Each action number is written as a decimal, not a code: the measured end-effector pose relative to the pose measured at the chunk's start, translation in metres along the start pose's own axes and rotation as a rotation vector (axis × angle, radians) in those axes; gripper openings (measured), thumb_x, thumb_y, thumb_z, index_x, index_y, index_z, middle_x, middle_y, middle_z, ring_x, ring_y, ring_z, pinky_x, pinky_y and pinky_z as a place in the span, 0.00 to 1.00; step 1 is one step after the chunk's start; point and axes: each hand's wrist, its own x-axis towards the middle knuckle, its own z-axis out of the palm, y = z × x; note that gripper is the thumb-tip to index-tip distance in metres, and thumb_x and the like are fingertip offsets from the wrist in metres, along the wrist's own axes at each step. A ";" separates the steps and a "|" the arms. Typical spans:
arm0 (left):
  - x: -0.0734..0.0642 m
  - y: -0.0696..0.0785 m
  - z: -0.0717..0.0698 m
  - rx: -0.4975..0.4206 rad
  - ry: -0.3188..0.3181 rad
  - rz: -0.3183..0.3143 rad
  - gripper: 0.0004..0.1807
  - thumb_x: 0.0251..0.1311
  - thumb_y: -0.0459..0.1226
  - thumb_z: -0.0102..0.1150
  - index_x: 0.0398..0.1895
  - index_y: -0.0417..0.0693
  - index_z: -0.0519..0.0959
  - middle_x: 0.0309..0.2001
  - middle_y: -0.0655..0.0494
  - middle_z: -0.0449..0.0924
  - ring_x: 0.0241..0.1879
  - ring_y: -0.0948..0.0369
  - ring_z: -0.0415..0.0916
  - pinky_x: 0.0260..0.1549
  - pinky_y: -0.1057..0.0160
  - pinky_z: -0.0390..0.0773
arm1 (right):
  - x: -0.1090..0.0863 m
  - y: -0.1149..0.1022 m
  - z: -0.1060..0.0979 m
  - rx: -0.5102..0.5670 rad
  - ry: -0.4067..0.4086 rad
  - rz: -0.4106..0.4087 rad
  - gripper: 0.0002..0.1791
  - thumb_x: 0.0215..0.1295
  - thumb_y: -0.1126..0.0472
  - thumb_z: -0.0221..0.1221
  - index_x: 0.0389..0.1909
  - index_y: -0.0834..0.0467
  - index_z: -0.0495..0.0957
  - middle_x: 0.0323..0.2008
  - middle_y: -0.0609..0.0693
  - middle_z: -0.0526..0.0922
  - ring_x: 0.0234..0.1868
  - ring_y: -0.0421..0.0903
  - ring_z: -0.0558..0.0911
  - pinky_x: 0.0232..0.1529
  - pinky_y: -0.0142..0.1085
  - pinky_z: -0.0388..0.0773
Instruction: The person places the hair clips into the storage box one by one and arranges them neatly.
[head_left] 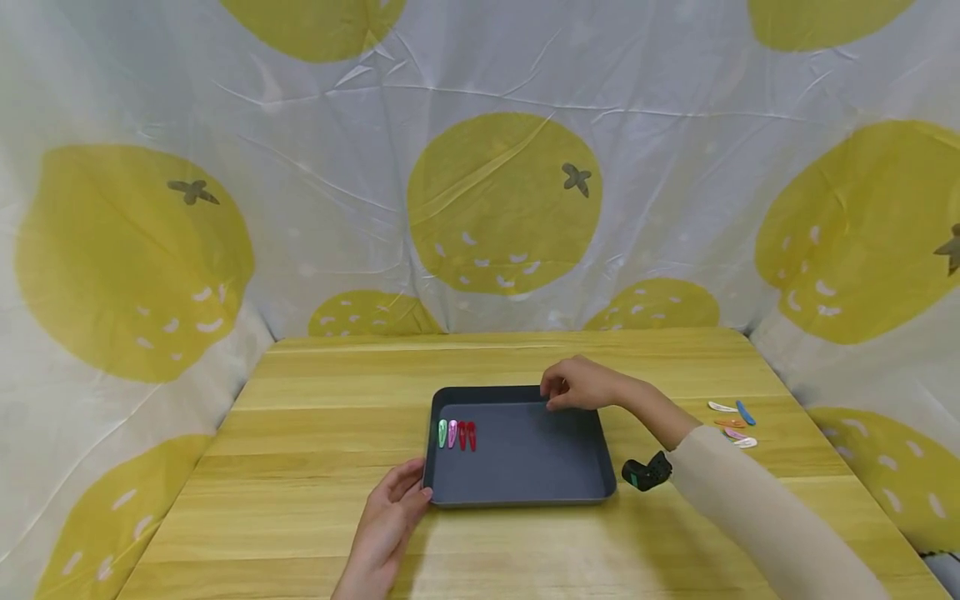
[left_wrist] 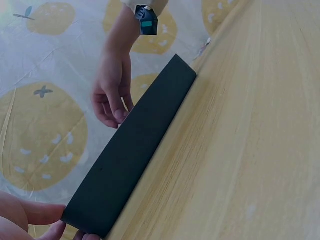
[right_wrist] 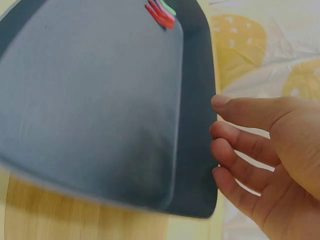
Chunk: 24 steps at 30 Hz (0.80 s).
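A dark grey rectangular tray (head_left: 525, 492) lies on the wooden table. Along its left inner side stand several snap hair clips in a row: a green clip (head_left: 442, 433), a pink clip (head_left: 452, 433) and red clips (head_left: 472, 436). My left hand (head_left: 387, 521) grips the tray's wall near its front left corner, its fingertips also showing in the left wrist view. At the far right rim is my right hand (head_left: 585, 384), fingers loosely bent. In the right wrist view its fingertips (right_wrist: 223, 148) meet or nearly meet the rim, with nothing held.
Right of the tray lies a loose group of hair clips: a blue clip (head_left: 746, 412), an orange clip (head_left: 730, 423), and white and pink ones. A black wrist device (head_left: 647, 472) shows by the right sleeve (head_left: 757, 500). A lemon-print cloth (head_left: 502, 200) hangs behind the table.
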 end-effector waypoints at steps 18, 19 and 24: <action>0.001 0.000 -0.001 -0.003 -0.029 -0.003 0.31 0.68 0.21 0.53 0.74 0.29 0.60 0.72 0.29 0.60 0.72 0.42 0.61 0.64 0.55 0.73 | -0.041 0.029 -0.012 0.060 0.054 0.102 0.09 0.69 0.64 0.66 0.46 0.64 0.83 0.36 0.44 0.84 0.38 0.42 0.83 0.42 0.40 0.83; 0.001 -0.001 -0.001 -0.001 -0.031 -0.001 0.31 0.68 0.21 0.53 0.74 0.29 0.60 0.72 0.29 0.61 0.71 0.42 0.61 0.64 0.55 0.74 | -0.043 0.031 -0.013 0.057 0.058 0.104 0.09 0.70 0.64 0.66 0.46 0.64 0.83 0.36 0.44 0.84 0.38 0.42 0.83 0.42 0.39 0.83; 0.001 -0.001 0.000 -0.004 -0.030 0.004 0.31 0.68 0.20 0.52 0.74 0.29 0.60 0.72 0.29 0.60 0.71 0.43 0.62 0.64 0.56 0.74 | -0.051 0.041 -0.014 0.061 0.068 0.128 0.10 0.71 0.63 0.66 0.47 0.64 0.83 0.36 0.43 0.84 0.39 0.43 0.83 0.41 0.41 0.82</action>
